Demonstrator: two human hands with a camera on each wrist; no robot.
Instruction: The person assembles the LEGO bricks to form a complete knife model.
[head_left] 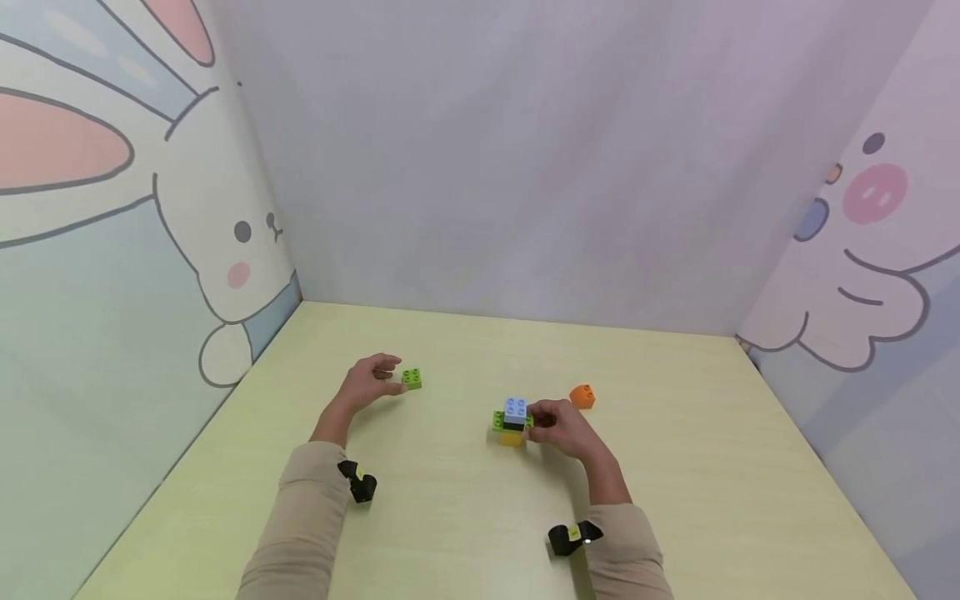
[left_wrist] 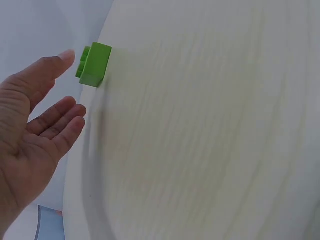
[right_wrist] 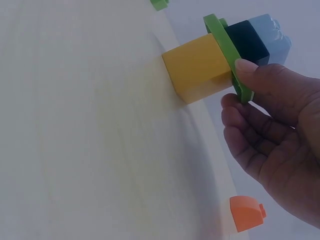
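A stack of toy building bricks stands upright on the table, with a yellow brick [right_wrist: 197,67] at the bottom. Above that come a thin green plate [right_wrist: 227,55], a black brick [right_wrist: 248,42] and a light blue brick [head_left: 515,408] on top. My right hand [head_left: 561,427] pinches the right end of the green plate between thumb and fingers. Further left, my left hand [head_left: 367,383] is held with parted, loosely bent fingers beside a small green brick [head_left: 412,379]. In the left wrist view the thumb tip lies close to this brick's studs, and nothing is in the hand.
An orange rounded brick [head_left: 582,397] lies behind and right of the stack, near the right hand. The pale wooden table [head_left: 450,517] is bounded at the back by a plain wall [head_left: 495,167] and at both sides by walls with cartoon animals.
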